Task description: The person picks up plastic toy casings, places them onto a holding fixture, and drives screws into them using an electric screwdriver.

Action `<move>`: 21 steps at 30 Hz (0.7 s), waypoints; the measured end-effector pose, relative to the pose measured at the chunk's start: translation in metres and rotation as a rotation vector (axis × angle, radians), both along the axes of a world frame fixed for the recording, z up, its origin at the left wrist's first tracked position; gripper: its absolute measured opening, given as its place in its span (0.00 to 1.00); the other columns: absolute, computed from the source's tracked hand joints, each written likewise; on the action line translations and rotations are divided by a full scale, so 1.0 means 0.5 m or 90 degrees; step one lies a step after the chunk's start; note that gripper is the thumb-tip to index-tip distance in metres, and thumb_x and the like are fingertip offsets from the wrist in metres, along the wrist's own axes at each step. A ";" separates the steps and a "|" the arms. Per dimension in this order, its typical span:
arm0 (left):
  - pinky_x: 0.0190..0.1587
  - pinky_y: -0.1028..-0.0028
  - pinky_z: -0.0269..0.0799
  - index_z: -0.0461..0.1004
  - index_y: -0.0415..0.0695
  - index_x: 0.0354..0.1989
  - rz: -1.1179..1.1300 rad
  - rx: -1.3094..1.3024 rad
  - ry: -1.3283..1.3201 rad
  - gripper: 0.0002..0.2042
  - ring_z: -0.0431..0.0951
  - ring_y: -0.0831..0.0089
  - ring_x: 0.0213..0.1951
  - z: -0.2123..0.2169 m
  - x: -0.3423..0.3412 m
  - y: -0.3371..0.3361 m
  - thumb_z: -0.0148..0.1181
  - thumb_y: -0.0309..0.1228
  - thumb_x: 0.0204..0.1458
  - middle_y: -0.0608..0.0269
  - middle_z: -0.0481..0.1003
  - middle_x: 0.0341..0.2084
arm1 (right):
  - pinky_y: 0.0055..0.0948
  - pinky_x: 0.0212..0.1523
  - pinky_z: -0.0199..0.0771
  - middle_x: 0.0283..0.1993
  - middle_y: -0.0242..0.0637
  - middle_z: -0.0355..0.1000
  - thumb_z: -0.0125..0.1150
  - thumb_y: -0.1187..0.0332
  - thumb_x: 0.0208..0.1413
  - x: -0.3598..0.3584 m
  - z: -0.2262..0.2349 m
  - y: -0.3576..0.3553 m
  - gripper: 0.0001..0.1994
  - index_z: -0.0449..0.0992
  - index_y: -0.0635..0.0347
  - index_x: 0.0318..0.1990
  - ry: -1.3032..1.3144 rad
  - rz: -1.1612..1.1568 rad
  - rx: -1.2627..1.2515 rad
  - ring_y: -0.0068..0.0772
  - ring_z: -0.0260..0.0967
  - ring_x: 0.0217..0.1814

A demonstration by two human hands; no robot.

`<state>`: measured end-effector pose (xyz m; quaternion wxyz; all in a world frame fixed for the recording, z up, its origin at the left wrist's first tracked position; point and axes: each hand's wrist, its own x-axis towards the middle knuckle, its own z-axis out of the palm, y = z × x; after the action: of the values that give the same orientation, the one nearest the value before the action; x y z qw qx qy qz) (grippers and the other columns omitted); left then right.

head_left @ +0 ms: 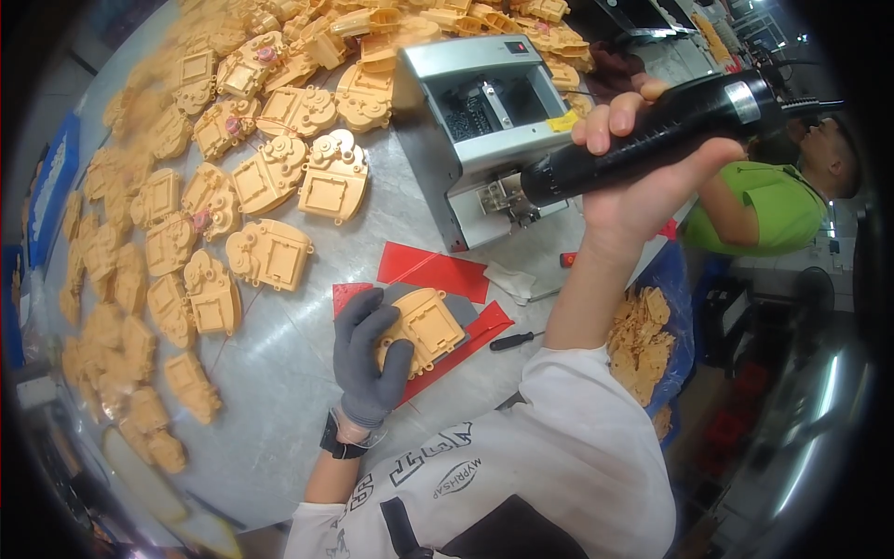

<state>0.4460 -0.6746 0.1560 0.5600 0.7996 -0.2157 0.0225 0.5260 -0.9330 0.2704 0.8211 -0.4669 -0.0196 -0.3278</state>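
— On the round grey metal worktable (307, 373), what fills the left side?

— Dozens of tan moulded plastic housings (186, 205), laid out flat and overlapping, spread from the far rim down to the near left edge. Behind them stands a grey box-shaped metal machine (475, 121) with an open top.

— And in front of the person in the white printed shirt?

— A red flat sheet (438, 275) lies on the table, with one tan plastic housing piece (428, 321) resting on a grey pad over it, just below the machine.

— How are the hands set?

— The left hand (368, 354), in a grey knit glove, is pressed flat on the near left edge of that housing, fingers curled over it. The bare right hand (633, 177) is raised above the table, fingers wrapped tight round a black cylindrical electric screwdriver (652, 135), its tip pointing toward the machine's front.

— Anything smaller nearby?

— A small black-handled screwdriver (514, 341) lies on the table right of the red sheet. A black wristband (337, 444) sits on the left wrist.
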 end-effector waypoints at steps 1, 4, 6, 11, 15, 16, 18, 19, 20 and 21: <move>0.47 0.66 0.67 0.68 0.38 0.41 0.001 -0.002 0.004 0.16 0.70 0.55 0.46 0.001 0.000 0.000 0.55 0.21 0.39 0.45 0.66 0.46 | 0.24 0.21 0.65 0.18 0.34 0.63 0.35 0.25 0.40 -0.001 0.001 0.001 0.39 0.64 0.56 0.36 -0.001 -0.003 -0.003 0.29 0.62 0.17; 0.47 0.66 0.67 0.68 0.38 0.41 0.001 -0.006 -0.002 0.16 0.70 0.55 0.46 0.002 0.002 -0.002 0.55 0.21 0.39 0.45 0.65 0.46 | 0.26 0.24 0.63 0.20 0.32 0.63 0.37 0.25 0.40 -0.005 -0.002 -0.005 0.40 0.65 0.57 0.37 -0.006 0.012 -0.032 0.28 0.61 0.19; 0.47 0.66 0.67 0.68 0.38 0.41 -0.002 -0.004 0.000 0.16 0.70 0.55 0.46 0.003 0.000 -0.001 0.55 0.21 0.39 0.44 0.65 0.46 | 0.28 0.27 0.62 0.22 0.31 0.62 0.40 0.25 0.39 -0.005 -0.001 -0.004 0.40 0.66 0.58 0.38 -0.010 0.031 -0.057 0.28 0.60 0.21; 0.48 0.66 0.67 0.68 0.38 0.41 -0.006 -0.002 0.006 0.16 0.69 0.55 0.46 0.001 0.000 0.001 0.55 0.21 0.39 0.44 0.65 0.46 | 0.24 0.20 0.64 0.19 0.35 0.63 0.36 0.25 0.40 -0.004 0.001 0.003 0.39 0.64 0.57 0.37 -0.027 0.009 -0.004 0.30 0.62 0.17; 0.48 0.66 0.67 0.69 0.38 0.41 -0.002 -0.006 0.010 0.16 0.69 0.55 0.46 0.000 0.000 0.001 0.55 0.21 0.39 0.44 0.65 0.46 | 0.24 0.20 0.63 0.19 0.35 0.63 0.37 0.25 0.40 -0.002 0.000 0.002 0.39 0.64 0.57 0.37 -0.027 0.016 0.002 0.30 0.61 0.17; 0.48 0.66 0.67 0.69 0.38 0.41 -0.003 -0.006 0.011 0.16 0.69 0.55 0.46 0.001 0.000 0.001 0.55 0.21 0.39 0.45 0.65 0.46 | 0.24 0.20 0.63 0.19 0.35 0.63 0.37 0.25 0.40 -0.002 0.000 0.002 0.39 0.64 0.57 0.37 -0.029 0.014 -0.004 0.30 0.61 0.17; 0.48 0.66 0.67 0.69 0.38 0.41 -0.003 -0.006 0.010 0.16 0.69 0.55 0.46 0.002 0.000 0.001 0.55 0.21 0.39 0.45 0.65 0.46 | 0.25 0.20 0.63 0.19 0.35 0.63 0.37 0.25 0.41 -0.003 0.001 0.003 0.39 0.64 0.58 0.37 -0.032 0.012 -0.010 0.30 0.61 0.17; 0.47 0.66 0.67 0.69 0.38 0.41 -0.004 -0.006 0.009 0.16 0.69 0.56 0.46 0.002 0.001 0.000 0.55 0.21 0.39 0.45 0.65 0.46 | 0.25 0.20 0.63 0.19 0.35 0.63 0.36 0.25 0.41 -0.004 0.000 0.004 0.40 0.64 0.58 0.37 -0.036 0.013 -0.007 0.30 0.61 0.17; 0.47 0.66 0.67 0.69 0.38 0.41 -0.004 -0.006 0.008 0.16 0.69 0.56 0.46 0.002 0.001 0.000 0.55 0.21 0.39 0.45 0.65 0.46 | 0.25 0.20 0.63 0.18 0.35 0.63 0.36 0.25 0.41 -0.005 0.000 0.004 0.40 0.65 0.58 0.37 -0.041 0.014 -0.003 0.30 0.61 0.17; 0.47 0.66 0.67 0.69 0.38 0.41 -0.004 -0.006 0.007 0.16 0.70 0.56 0.46 0.002 0.001 0.000 0.55 0.21 0.39 0.45 0.65 0.46 | 0.25 0.20 0.63 0.18 0.35 0.63 0.36 0.25 0.41 -0.006 0.001 0.004 0.40 0.65 0.58 0.37 -0.041 0.013 -0.003 0.30 0.61 0.17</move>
<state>0.4465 -0.6746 0.1569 0.5651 0.7963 -0.2150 0.0174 0.5232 -0.9308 0.2710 0.8223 -0.4579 -0.0519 -0.3340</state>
